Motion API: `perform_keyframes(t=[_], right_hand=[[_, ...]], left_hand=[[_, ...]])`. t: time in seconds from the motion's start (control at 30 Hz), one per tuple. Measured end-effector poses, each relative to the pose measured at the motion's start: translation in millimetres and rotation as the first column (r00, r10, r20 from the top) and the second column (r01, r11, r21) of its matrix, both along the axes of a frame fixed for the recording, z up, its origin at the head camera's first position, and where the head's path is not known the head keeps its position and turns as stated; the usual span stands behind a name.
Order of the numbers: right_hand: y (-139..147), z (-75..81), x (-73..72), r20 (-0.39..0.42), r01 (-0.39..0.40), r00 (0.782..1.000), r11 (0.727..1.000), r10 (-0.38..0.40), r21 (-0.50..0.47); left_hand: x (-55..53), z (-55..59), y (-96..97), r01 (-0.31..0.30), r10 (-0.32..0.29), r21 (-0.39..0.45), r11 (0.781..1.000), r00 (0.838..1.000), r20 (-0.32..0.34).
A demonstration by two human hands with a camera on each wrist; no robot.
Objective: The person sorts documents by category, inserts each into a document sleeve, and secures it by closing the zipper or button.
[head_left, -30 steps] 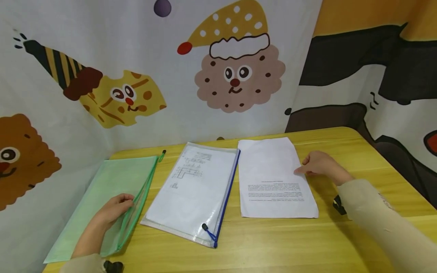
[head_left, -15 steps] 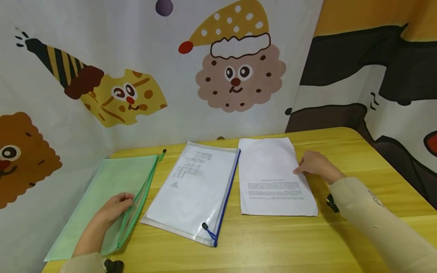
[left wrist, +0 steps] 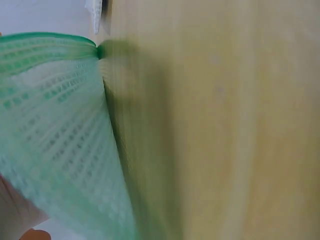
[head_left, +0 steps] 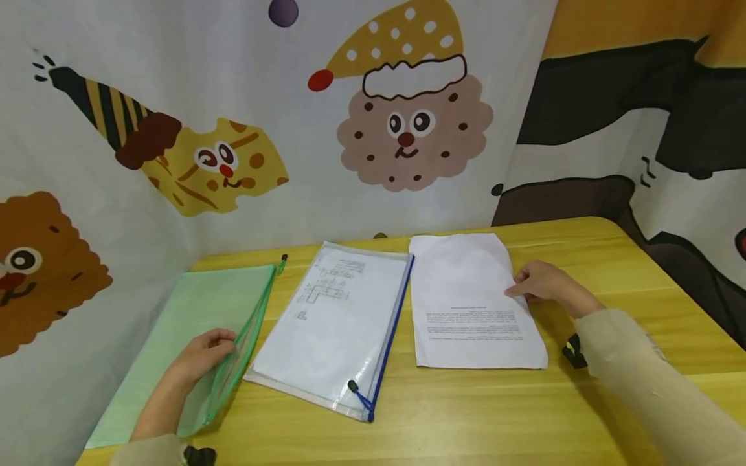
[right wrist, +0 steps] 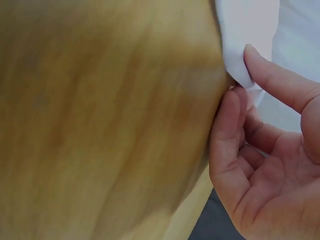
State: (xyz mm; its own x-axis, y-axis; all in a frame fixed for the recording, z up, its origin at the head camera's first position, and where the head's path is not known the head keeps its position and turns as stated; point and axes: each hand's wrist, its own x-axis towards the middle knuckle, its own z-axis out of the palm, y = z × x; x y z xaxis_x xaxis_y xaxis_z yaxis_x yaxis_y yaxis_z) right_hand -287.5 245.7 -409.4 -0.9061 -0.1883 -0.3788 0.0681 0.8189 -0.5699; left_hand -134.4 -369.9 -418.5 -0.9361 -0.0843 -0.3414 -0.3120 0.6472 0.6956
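Note:
In the head view my left hand grips the zip edge of a green mesh zip pouch at the left of the table. The pouch's mouth gapes along that edge; in the left wrist view the mesh side stands lifted off the wood. My right hand pinches the right edge of a white printed sheet of paper between thumb and fingers. The right wrist view shows the thumb above the paper edge and the fingertips under it. The sheet otherwise lies on the table, its print upside down.
Between pouch and sheet lies a clear zip pouch with a blue zip and a paper with drawings inside. Its blue zip pull is at the near corner. A printed curtain hangs behind the yellow wooden table.
The view has shifted slightly. My right forearm moved a little left, then back right, with the fingers staying at the paper's edge. My left hand keeps its grip on the green pouch.

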Motion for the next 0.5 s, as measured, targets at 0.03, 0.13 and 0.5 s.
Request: perform_keyframes(t=[0.03,0.13,0.5], right_hand=[[1,0.6,-0.2,0.005,0.003,1.0,1.0,-0.003,-0.013],[6,2.1,-0.4,0.019,0.011,1.0,0.998,-0.01,-0.061],[28,5.5,7.9,0.106,0.042,0.994,0.979,-0.021,-0.202]], left_hand=[[-0.1,0.2,1.0,-0.003,0.003,0.0,1.0,1.0,-0.001],[-0.8,0.8,2.7,-0.01,0.01,-0.004,1.0,1.0,-0.012],[5.0,7.4,3.2,-0.051,0.042,-0.1,0.994,0.995,-0.085]])
